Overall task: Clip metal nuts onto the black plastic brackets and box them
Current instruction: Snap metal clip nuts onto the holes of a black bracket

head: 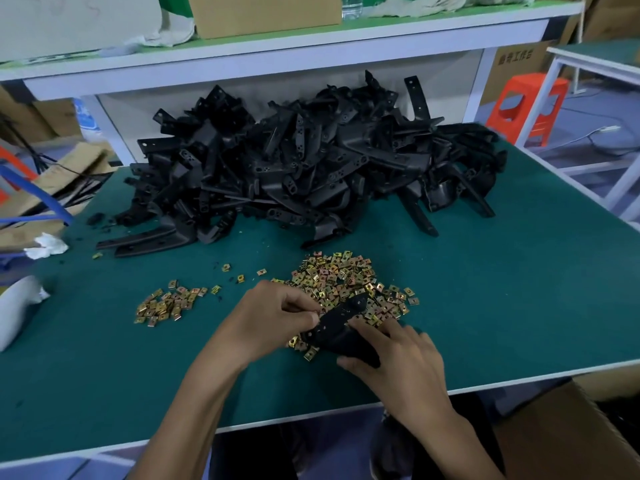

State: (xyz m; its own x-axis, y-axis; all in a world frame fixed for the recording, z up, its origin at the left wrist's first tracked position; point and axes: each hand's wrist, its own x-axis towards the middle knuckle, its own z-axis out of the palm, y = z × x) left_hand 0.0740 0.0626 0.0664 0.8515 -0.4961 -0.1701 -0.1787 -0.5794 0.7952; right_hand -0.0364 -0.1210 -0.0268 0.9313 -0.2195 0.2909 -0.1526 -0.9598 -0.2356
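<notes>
Above nuts (349,278), bracket (341,327) in left hand (273,313) and right hand (398,355) (both grips pinching it)

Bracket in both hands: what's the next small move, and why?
Probably press a nut onto the edge of the bracket with the left hand. The right hand steadies the bracket above the nut pile, the left pinches at its edge, and no nut shows clipped on yet; whether the left already holds one is hidden.
</notes>
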